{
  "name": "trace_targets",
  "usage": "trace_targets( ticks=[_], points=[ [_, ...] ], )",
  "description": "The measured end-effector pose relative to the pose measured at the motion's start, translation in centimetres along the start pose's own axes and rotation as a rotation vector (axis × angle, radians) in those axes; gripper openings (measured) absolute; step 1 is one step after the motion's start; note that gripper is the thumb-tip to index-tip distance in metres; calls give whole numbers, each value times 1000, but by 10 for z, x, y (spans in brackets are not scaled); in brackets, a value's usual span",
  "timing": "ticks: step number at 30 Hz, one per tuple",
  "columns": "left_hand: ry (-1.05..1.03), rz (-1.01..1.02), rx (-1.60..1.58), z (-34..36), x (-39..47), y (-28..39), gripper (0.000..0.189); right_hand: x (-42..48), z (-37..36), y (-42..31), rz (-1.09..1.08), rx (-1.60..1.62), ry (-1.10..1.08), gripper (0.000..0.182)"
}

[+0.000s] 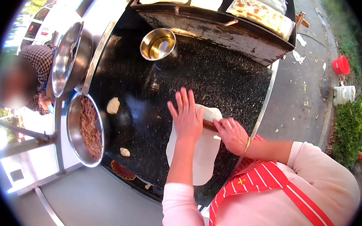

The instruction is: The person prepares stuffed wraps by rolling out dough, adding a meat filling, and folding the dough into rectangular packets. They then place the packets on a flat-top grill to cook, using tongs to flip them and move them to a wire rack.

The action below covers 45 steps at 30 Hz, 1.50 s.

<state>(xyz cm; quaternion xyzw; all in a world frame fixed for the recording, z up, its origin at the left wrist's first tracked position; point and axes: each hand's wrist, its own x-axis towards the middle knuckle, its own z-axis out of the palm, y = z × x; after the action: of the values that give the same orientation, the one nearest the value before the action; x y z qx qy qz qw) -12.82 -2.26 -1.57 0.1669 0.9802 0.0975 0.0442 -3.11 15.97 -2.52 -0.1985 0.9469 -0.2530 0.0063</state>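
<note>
A thin sheet of dough (202, 161) lies on the black speckled worktop, with a thicker pale part (210, 111) at its far end. Across it is a dark wooden rolling pin (210, 125). My right hand (234, 135) is closed around the pin's right end. My left hand (187, 118) is at the pin's left side, palm down with fingers spread; whether it bears on the pin is hidden beneath it. Left of the sheet lie a dough lump (113, 105) and a smaller dough piece (125, 152).
Browned flatbreads (260, 13) lie on a griddle beyond the worktop. A metal bowl of oil (158, 45) stands before it. At left are a bowl of minced filling (91, 127), a large steel bowl (66, 61) and another person (38, 65). The worktop's metal edge (265, 100) runs at right.
</note>
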Motion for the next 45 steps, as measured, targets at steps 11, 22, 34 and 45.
trace_targets(
  ticks=[11, 22, 34, 45],
  points=[
    [228, -25, 105, 15, 120, 8, 62, 69, -14, 58, 64, 21, 29, 48],
    [-97, -24, 158, -15, -56, -41, 66, -25, 26, -30, -262, -35, -68, 52],
    [-64, -124, 211, -15, -188, -44, 61, -84, 49, -104, -227, -5, -19, 53],
    [149, -271, -98, -13, -355, -39, 45, -114, 51, -134, -447, -50, -97, 41]
  ],
)
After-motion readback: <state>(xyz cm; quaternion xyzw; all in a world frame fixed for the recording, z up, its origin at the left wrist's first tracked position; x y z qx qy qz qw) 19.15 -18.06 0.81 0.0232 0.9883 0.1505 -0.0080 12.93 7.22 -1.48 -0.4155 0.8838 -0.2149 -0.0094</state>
